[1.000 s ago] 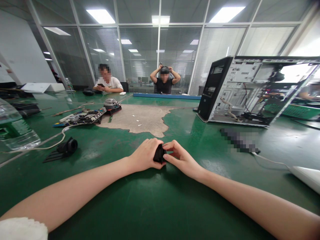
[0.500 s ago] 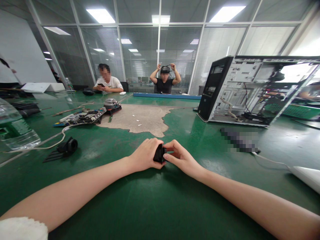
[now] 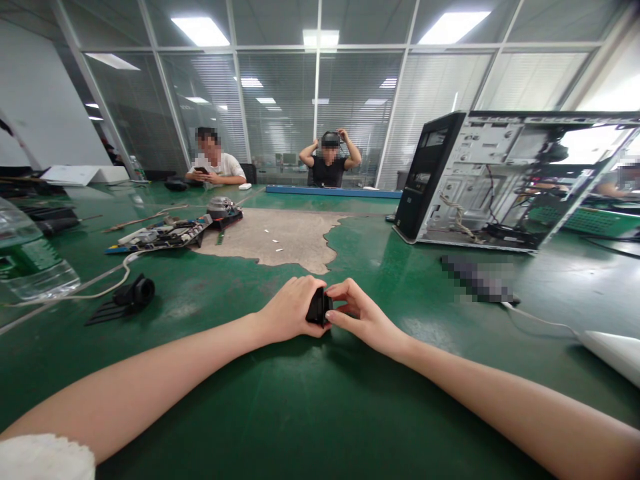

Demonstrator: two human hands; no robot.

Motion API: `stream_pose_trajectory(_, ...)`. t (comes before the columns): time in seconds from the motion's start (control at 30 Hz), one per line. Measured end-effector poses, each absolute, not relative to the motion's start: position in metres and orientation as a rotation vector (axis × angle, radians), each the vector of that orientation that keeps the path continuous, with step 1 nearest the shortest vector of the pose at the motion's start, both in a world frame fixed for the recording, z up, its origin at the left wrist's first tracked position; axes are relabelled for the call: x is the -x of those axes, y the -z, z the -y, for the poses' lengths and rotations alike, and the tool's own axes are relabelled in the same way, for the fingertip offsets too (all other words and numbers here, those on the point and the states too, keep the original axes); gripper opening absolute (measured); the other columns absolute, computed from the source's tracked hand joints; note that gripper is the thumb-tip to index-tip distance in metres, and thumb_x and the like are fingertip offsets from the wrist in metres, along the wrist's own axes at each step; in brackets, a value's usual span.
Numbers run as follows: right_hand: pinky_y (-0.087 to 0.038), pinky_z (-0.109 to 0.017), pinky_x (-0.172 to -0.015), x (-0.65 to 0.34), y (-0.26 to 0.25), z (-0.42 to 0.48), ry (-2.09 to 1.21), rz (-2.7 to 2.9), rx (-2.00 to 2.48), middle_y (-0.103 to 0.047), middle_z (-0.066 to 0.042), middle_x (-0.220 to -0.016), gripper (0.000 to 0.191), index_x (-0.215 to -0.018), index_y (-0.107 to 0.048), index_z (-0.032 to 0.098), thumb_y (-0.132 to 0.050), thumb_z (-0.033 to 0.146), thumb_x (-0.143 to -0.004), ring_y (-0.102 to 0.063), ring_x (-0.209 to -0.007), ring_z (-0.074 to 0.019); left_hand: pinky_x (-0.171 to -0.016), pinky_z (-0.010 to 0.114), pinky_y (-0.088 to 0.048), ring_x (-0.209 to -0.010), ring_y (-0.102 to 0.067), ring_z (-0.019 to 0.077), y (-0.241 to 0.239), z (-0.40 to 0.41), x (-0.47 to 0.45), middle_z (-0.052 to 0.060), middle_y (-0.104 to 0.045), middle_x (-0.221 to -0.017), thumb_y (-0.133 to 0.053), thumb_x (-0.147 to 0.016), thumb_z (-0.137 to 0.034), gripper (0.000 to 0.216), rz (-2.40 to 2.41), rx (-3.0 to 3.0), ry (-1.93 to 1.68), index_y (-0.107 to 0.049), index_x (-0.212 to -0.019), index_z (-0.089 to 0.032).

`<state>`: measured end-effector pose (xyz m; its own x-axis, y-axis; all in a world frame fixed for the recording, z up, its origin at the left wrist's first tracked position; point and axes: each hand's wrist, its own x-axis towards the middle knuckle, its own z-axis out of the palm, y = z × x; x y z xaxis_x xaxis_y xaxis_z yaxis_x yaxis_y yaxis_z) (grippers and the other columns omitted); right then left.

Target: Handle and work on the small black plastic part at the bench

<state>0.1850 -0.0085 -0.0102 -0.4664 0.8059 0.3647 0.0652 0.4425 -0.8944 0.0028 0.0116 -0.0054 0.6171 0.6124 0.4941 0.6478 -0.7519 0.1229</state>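
Between my hands, just above or on the green tabletop (image 3: pixel 300 413), is a small black plastic part (image 3: pixel 318 307); its exact kind does not show. My left hand (image 3: pixel 290 308) is closed around its left side, with the thumb below and the fingers over the top. From the right, my right hand (image 3: pixel 363 317) pinches the part's right end with bent fingertips and thumb. Much of the part is hidden by my fingers. Off to the left lies a black plastic piece with a round opening and thin prongs (image 3: pixel 135 293).
An opened computer case (image 3: pixel 450 180) stands at right. Toward the left are a circuit board (image 3: pixel 165 233), a metal-topped cooler-like part (image 3: pixel 225 212) and a water bottle (image 3: pixel 37 260). A blurred dark device (image 3: pixel 480 280) lies right with a white cable. Two people sit across the table.
My hands and the black part stay in nearly the same place. Across the table, the person in black has shifted their raised hands around the headgear.
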Motion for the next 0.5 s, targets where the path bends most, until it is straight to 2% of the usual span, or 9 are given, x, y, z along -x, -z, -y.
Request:
stream_pose_trajectory(0.2,-0.050,-0.032,-0.072,-0.1839,0.0100,0.0075,-1.186,1.807,0.811,-0.051,-0.003,-0.099,0.028,-0.099,-0.043,0.022,-0.059,0.027,-0.077,-0.056,-0.088,-0.0159,-0.072,0.036,-0.040,-0.083,-0.054,0.0250,0.0049,-0.0116,-0.0026,0.008,-0.055,-0.094,-0.064,-0.062,-0.038,0.054,1.073,2.781,0.805,-0.040,-0.104,-0.015)
stream_pose_trajectory(0.37,-0.048,-0.032,-0.078,-0.1850,0.0112,0.0076,-1.067,1.889,0.752,-0.050,-0.002,-0.099,0.032,-0.098,-0.043,0.022,-0.064,0.022,-0.073,-0.052,-0.100,-0.0183,-0.070,0.035,-0.040,-0.081,-0.053,0.0244,0.0060,-0.0122,-0.0016,0.007,-0.054,-0.094,-0.066,-0.059,-0.036,0.055,1.083,2.775,0.788,-0.040,-0.103,-0.016)
stream_pose_trajectory(0.5,-0.048,-0.033,-0.079,-0.1849,0.0115,0.0082,-1.078,1.870,0.746,-0.051,-0.001,-0.095,0.025,-0.095,-0.044,0.022,-0.061,0.024,-0.075,-0.054,-0.095,-0.0165,-0.071,0.035,-0.040,-0.082,-0.053,0.0244,0.0070,-0.0126,-0.0023,0.007,-0.054,-0.094,-0.065,-0.060,-0.036,0.053,1.067,2.769,0.813,-0.041,-0.103,-0.016)
